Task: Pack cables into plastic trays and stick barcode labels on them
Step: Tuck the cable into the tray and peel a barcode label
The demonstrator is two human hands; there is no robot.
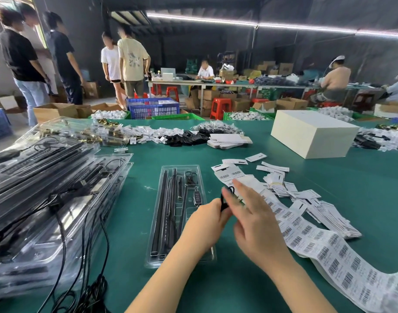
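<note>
A clear plastic tray [164, 213] lies lengthwise on the green table, holding black light bars, a coiled black cable and a small remote [196, 198]. My left hand [207, 222] hovers over the tray's right edge and grips a small black cable piece [225, 199]. My right hand [254, 224] is just to its right with fingers spread and blurred, fingertips at the same black piece. A long strip of barcode labels [328, 247] runs from the middle of the table to the lower right, partly under my right hand.
A tall stack of filled clear trays [46, 199] with dangling black cables fills the left. Loose label backings [274, 177] lie scattered right of centre. A white box [310, 132] stands at the back right. Piles of small packaged parts [193, 134] line the far side. People stand and sit beyond the table.
</note>
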